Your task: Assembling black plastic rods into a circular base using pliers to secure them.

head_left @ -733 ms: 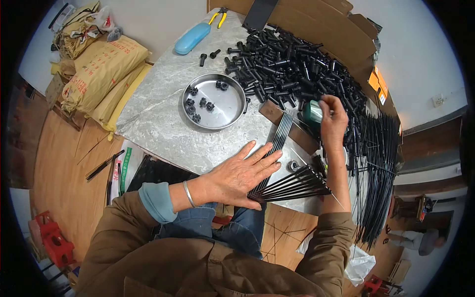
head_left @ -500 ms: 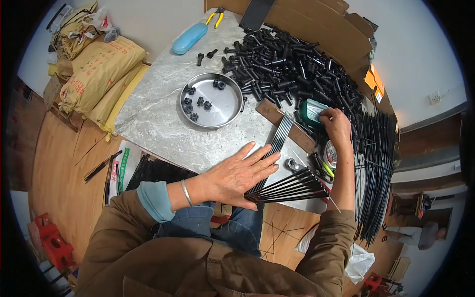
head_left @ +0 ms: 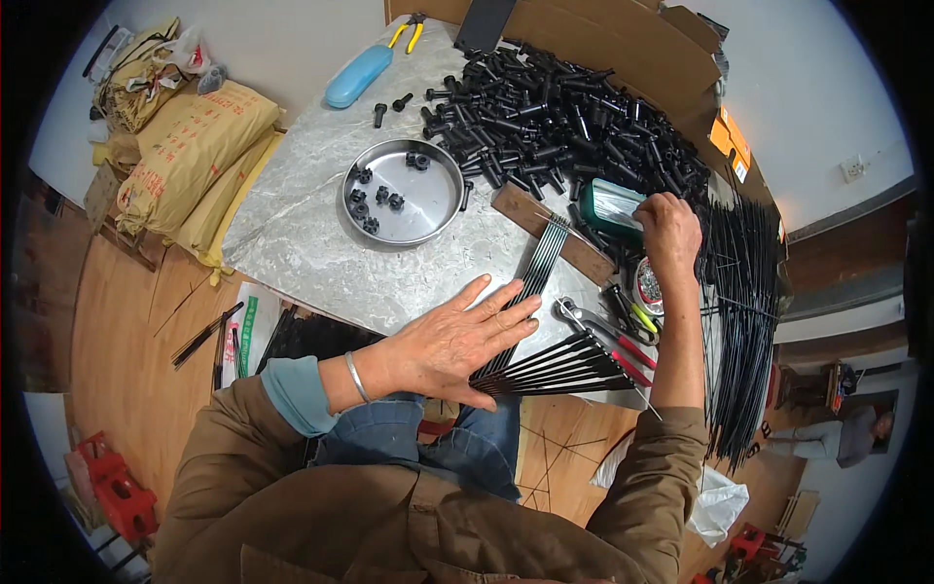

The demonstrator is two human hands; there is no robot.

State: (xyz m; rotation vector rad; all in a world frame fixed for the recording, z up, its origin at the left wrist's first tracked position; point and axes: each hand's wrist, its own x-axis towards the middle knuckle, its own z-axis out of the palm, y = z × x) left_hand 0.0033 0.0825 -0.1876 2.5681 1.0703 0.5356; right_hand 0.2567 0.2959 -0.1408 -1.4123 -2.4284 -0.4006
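Observation:
My left hand (head_left: 457,341) lies flat with fingers spread across a row of thin black rods (head_left: 538,268). Their far ends rest on a brown wooden strip (head_left: 586,259), while their near ends fan out to the right past my thumb. A thin pale rod crosses the fan's right end. My right hand (head_left: 671,234) is at the right edge of a green box (head_left: 590,206) of thin silvery pins. Its fingertips are pinched together, and whatever they hold is too small to make out. Red-handled pliers (head_left: 623,343) lie between the rods and my right forearm.
Beyond the strip is a heap of black plastic parts (head_left: 574,117). A round metal tray (head_left: 418,209) holds several small black pieces. A blue case (head_left: 359,77) and yellow-handled pliers (head_left: 409,35) lie at the back. Long black rods (head_left: 736,331) line the right edge, near a round tub (head_left: 646,292).
My right hand has risen slightly and shifted right from the green box, uncovering more pins. The pliers' red handles show more. My left hand keeps its place on the rods; the whole view has shifted slightly.

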